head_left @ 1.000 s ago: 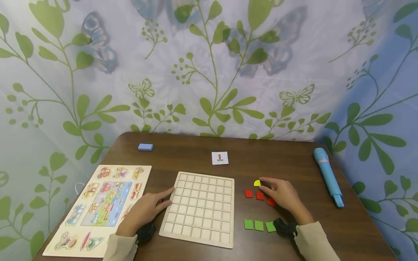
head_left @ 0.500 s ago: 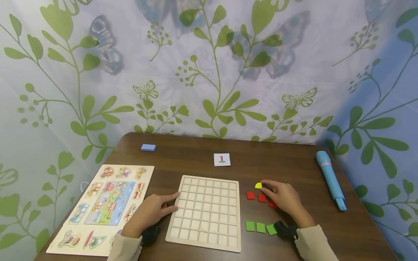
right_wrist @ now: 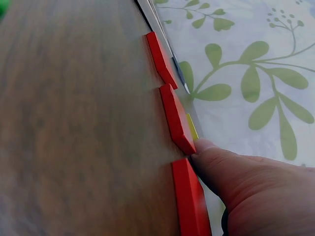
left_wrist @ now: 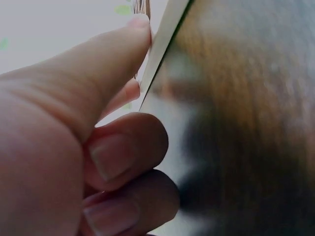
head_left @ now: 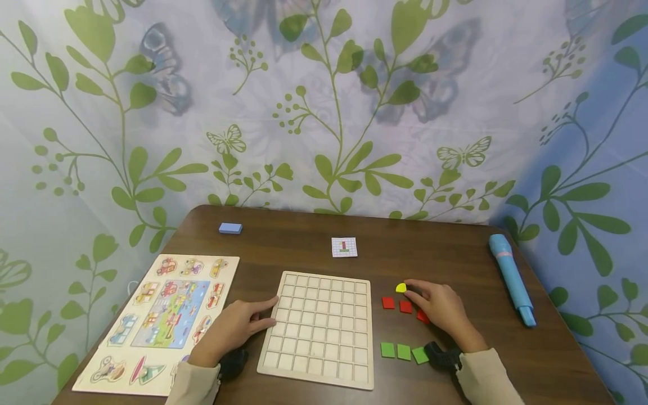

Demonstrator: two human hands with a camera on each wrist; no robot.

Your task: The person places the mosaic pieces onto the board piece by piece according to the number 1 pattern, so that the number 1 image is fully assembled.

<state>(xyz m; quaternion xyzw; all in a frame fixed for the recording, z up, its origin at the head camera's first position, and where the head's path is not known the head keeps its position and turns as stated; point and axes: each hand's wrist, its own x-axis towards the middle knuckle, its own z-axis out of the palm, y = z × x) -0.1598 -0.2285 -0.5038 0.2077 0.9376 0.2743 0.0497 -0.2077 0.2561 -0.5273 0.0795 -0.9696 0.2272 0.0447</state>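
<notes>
1. Wooden grid board (head_left: 318,330) barely different from half a second ago — same spot on the brown table (head_left: 283,247), same angle; a full second ago it sat a little further toward 9 o'clock in view, though the camera itself shifted, so no real slide can be claimed.
2. Left hand (head_left: 238,329) planted as before at the board's 9 o'clock edge, thumb and forefinger pressed along the rim, the other fingers curled under in the left wrist view — steadying, not lifting.
3. Right hand (head_left: 439,306) unmoved at the board's 3 o'clock, loosely curved over the red squares (head_left: 404,306), fingertip touching the yellow quarter-round piece (head_left: 400,288); thumb against a red edge in the right wrist view. Nothing lifted, so no firm hold to report — judged a pause just ahead of picking a piece.
4. Board cells: every visible one bare, no tile seated.
5. Loose beside it: three red squares in a row at 3 o'clock, three green squares (head_left: 403,351) toward 4 o'clock — all on the table.
6. Pattern card (head_left: 344,247) at the board's 12 o'clock.
</notes>
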